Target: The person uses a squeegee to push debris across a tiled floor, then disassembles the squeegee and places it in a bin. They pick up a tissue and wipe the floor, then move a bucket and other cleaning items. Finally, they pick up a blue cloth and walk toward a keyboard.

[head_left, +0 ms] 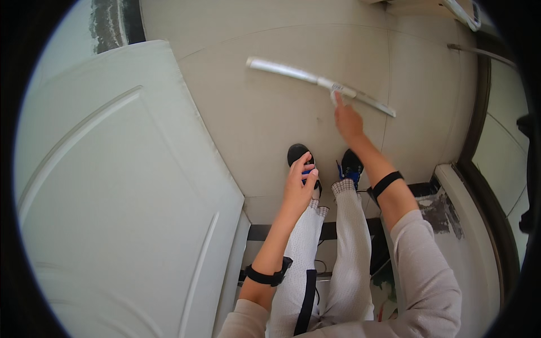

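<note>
My right hand (pixel 349 121) grips a long squeegee (pixel 293 72) near its middle, with the index finger stretched along its white centre piece. The squeegee's pale, shiny bar slants across the tiled floor from upper left to lower right. Whether its blade touches the tiles I cannot tell. Nothing shows in my left hand (pixel 300 179), which hangs in front of my legs above a dark shoe, its fingers loosely bent and apart.
A white panelled door (pixel 129 186) stands open along the left side. Beige floor tiles (pixel 225 112) spread ahead of my shoes. To the right runs a dark-framed edge (pixel 479 112), with a pale wall end (pixel 473 225) below it. A beige object (pixel 422 7) stands at the top right.
</note>
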The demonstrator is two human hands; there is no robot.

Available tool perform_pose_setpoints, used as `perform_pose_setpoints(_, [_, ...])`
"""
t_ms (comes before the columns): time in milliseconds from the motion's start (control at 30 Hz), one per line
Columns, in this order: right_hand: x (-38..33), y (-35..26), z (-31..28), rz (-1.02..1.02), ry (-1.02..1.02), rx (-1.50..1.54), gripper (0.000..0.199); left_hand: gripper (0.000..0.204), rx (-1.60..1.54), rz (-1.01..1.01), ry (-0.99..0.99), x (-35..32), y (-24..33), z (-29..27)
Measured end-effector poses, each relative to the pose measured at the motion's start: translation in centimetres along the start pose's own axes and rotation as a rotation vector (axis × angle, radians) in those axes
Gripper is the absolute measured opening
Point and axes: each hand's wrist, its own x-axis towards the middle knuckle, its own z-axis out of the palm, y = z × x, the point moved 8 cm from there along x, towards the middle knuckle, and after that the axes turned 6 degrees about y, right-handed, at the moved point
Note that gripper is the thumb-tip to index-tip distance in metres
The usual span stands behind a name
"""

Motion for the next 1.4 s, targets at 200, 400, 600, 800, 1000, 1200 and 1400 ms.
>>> perform_pose_setpoints(200, [-10.6,2.6,4.4,0.019,-0.263,-0.052,0.049,0.038,0.003,0.013,-0.038,-4.7,5.3,3.0])
perform_pose_setpoints(400, [-11.7,10.1,-4.4,0.108,0.086,0.071,0.048,0.039,-0.046,0.059,-0.071,-6.3,6.1,7.4])
perform_pose_setpoints(600, [-9.6,28.3,-10.1,0.462,0.454,0.332,0.041,0.039,0.067,0.061,-0.190,-6.0,4.2,11.8])
perform_pose_setpoints(800, [-11.5,33.2,-3.7,0.853,0.447,0.399,0.041,0.039,0.186,0.061,-0.279,-5.6,0.4,12.6])
perform_pose_setpoints(1000, [-14.8,14.4,2.3,0.602,0.147,0.346,0.048,0.038,0.102,-0.030,-0.198,-7.0,0.7,11.2])
perform_pose_setpoints(1200, [-12.6,9.5,2.0,0.407,0.100,0.400,0.047,0.038,0.099,0.035,-0.232,-10.0,2.4,9.8])
perform_pose_setpoints(1400, [-9.7,4.6,3.5,0.296,0.062,0.138,0.053,0.038,0.051,0.025,-0.132,-10.5,-0.8,5.4])
